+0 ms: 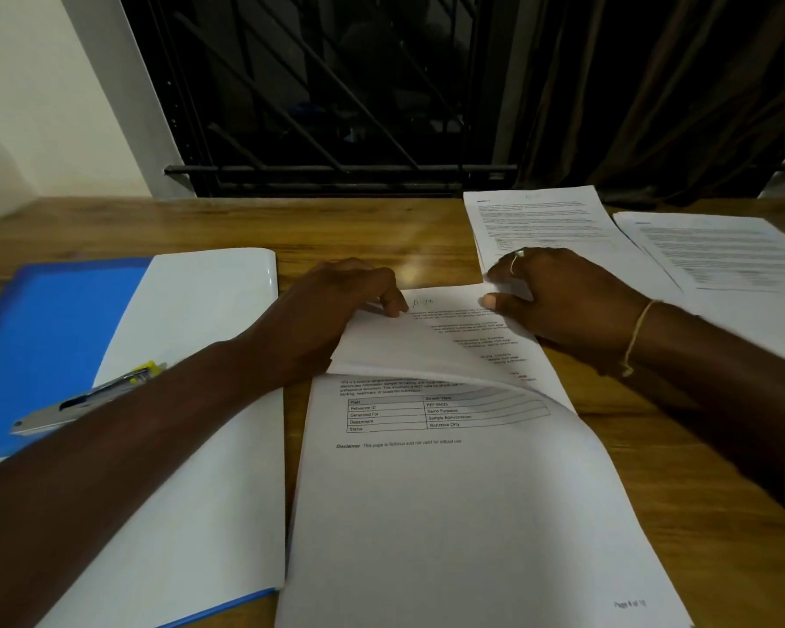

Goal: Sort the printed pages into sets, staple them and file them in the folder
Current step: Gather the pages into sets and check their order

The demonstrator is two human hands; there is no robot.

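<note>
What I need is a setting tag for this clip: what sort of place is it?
Probably a home desk at night: a wooden table against a barred window and dark curtain, spread with printed pages and a blue folder.

Single head-worn wide-angle view, forward and down, close over the wooden desk (109, 228).

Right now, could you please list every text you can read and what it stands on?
Front page, table: "Reference ID", "REF-95025", "Status", "Illustrative Only".
Same page: "Disclaimer This page is fictional and not valid for official use".
Lifted sheet, far sheets, page number: too blurred to read.
</note>
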